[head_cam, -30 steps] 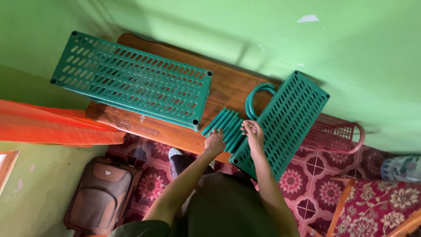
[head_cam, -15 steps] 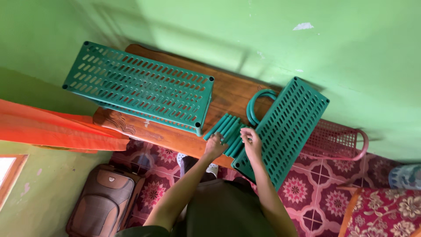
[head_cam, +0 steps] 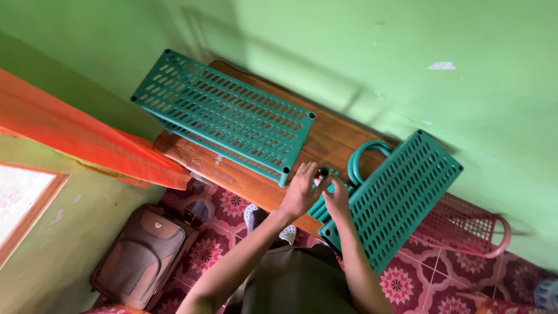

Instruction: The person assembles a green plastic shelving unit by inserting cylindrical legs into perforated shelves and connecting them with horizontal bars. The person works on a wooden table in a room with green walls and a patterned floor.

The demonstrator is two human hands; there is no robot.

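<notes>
Your left hand [head_cam: 301, 189] and right hand [head_cam: 336, 196] pinch together on a small dark cap [head_cam: 322, 172] above teal plastic tubes [head_cam: 321, 203], on the brown wooden table [head_cam: 244, 180]; perforated teal plastic shelf panels [head_cam: 224, 113] lie either side.

You are standing in a room of a private home — a lived-in domestic corner, not a workshop or shop. The walls are plain plaster painted bright green [head_cam: 407, 35], with a small chipped patch. The floor is laid with glossy maroon tiles in a floral pattern [head_cam: 430, 279]. A carved, varnished brown wooden table [head_cam: 232, 174] stands against the wall. An orange fabric curtain [head_cam: 75, 139] hangs beside a wood-framed window [head_cam: 26, 203]. A brown and grey soft suitcase [head_cam: 139, 256] lies on the tiles, and a pink plastic mesh basket [head_cam: 465, 224] sits by the wall — ordinary household belongings throughout.
</notes>
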